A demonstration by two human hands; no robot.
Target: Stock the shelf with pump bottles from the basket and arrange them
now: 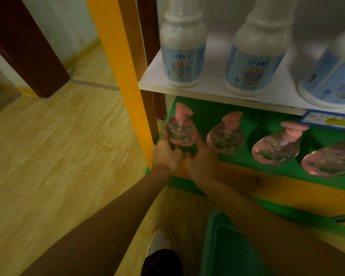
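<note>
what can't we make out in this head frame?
- Basket contents: cut off by the bottom edge and hidden by the right forearm.
- Base of the held pump bottle: covered by the left hand and right hand.
- White bottles: tops cut off by the top edge; label text too blurred to read.
- Price tag: too blurred.

Three white bottles with blue labels are seen at the upper right: first white bottle (182,50), second white bottle (254,56), and third white bottle (331,76), cut off by the right edge. A blue and yellow price tag (330,118) is seen just below the third. Light wood flooring (58,146) is spread over the left half. A dark brown door frame (26,44) is seen at upper left. A white shoe (160,241) and a dark trouser leg (161,262) are shown at bottom centre.
</note>
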